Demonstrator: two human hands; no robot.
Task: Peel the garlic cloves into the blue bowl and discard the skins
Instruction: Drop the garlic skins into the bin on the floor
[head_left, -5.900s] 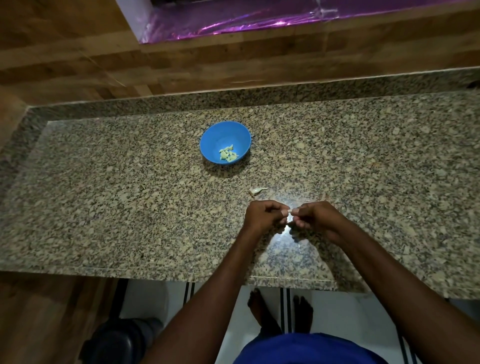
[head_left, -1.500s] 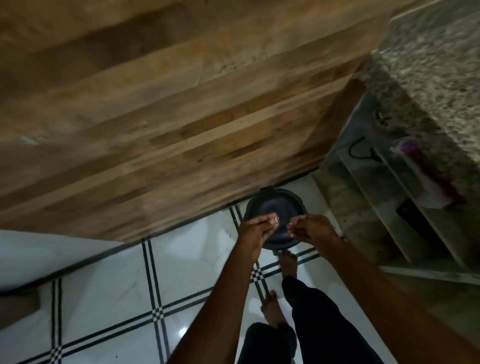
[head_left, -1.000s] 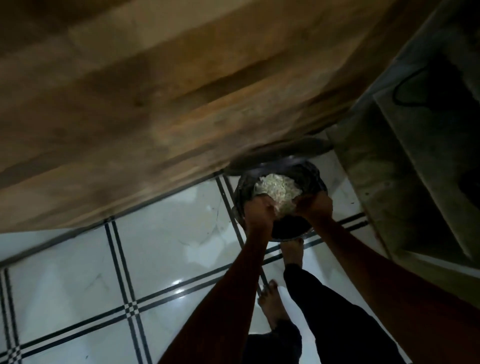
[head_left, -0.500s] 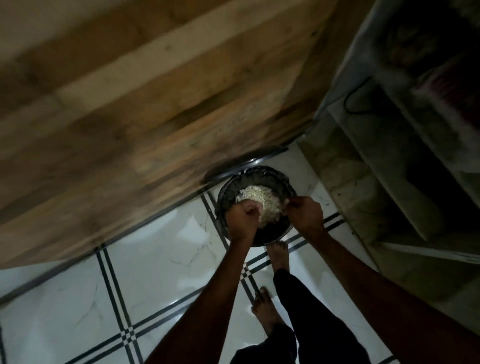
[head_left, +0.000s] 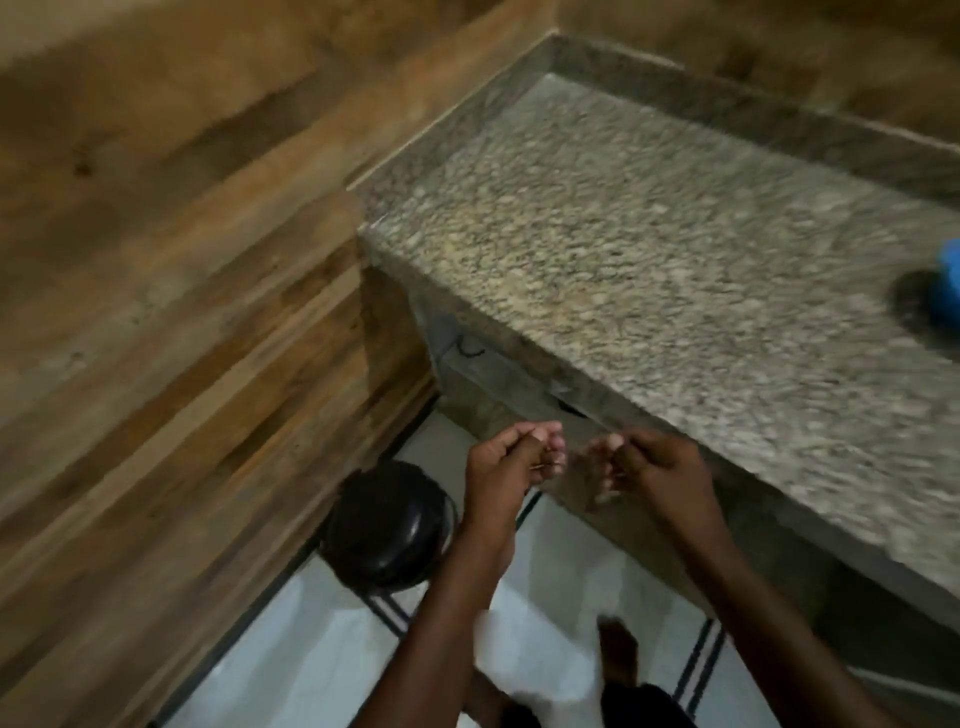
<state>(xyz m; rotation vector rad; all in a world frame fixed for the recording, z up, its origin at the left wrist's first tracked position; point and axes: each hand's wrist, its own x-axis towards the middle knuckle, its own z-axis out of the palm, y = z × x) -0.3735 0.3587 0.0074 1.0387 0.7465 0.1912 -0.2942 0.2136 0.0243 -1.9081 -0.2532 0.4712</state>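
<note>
**Hands over the floor beside the bin, bowl far off on the worktop**

Nearest the camera, two forearms reach forward over a white tiled floor (head_left: 291, 670) with dark double lines. The left hand (head_left: 511, 465) is curled loosely, fingers bent in toward the palm; a thin pale sliver seems to sit at its fingertips, though the blur makes it impossible to say whether that is a scrap of skin. The right hand (head_left: 649, 470) is also half-curled and smeared by motion, so I cannot tell if it grips anything. The two hands are close but not touching.

Just beyond and below the left hand stands a round black bin (head_left: 384, 525) with its lid down, set on the floor against a wood-plank wall (head_left: 171, 291).

Further out, the speckled granite worktop (head_left: 649, 249) runs away to the right, with a raised stone lip along its back edge. At the far right edge of the view only a sliver of the blue bowl (head_left: 949, 291) shows, well apart from both hands; its contents are out of sight. No garlic cloves can be seen on the stone in view.

Judging by this, the skin-discarding step looks to be at or near its end. Whether cloves remain to peel cannot be read from here. The room is dim.
</note>
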